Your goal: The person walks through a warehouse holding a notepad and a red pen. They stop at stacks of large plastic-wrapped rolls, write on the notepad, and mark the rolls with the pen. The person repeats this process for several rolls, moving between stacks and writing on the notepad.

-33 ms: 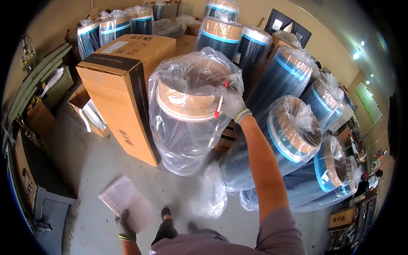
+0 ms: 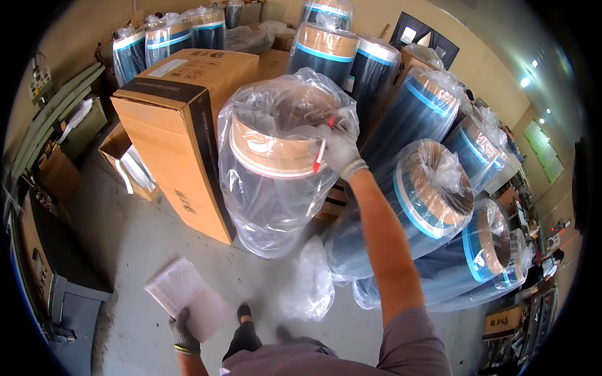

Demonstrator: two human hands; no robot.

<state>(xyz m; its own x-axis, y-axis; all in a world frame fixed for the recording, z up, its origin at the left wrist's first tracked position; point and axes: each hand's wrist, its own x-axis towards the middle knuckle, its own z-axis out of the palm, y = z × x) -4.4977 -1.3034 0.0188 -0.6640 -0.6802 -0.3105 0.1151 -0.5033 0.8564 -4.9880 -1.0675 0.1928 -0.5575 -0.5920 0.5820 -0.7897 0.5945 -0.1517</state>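
Observation:
My right hand [image 2: 340, 149], in a grey knit glove, is closed around a red-and-white pen [image 2: 320, 155]. It rests at the right rim of a large roll with a brown cardboard core [image 2: 276, 149], wrapped in a loose clear plastic bag [image 2: 266, 213]. Whether the fingers also pinch the plastic is hidden. Low on the left, my gloved left hand [image 2: 182, 331] grips the lower edge of a notebook [image 2: 188, 294] with pale pages, held over the floor.
A tall cardboard box [image 2: 172, 156] stands against the bagged roll's left side. On the right lean several dark blue film rolls [image 2: 407, 116] in plastic. Crumpled plastic [image 2: 310, 288] lies on the floor by my foot [image 2: 244, 311]. A grey cabinet [image 2: 78, 313] is at far left.
The pen and my right hand have shifted very slightly left. My left hand and the notebook look the same.

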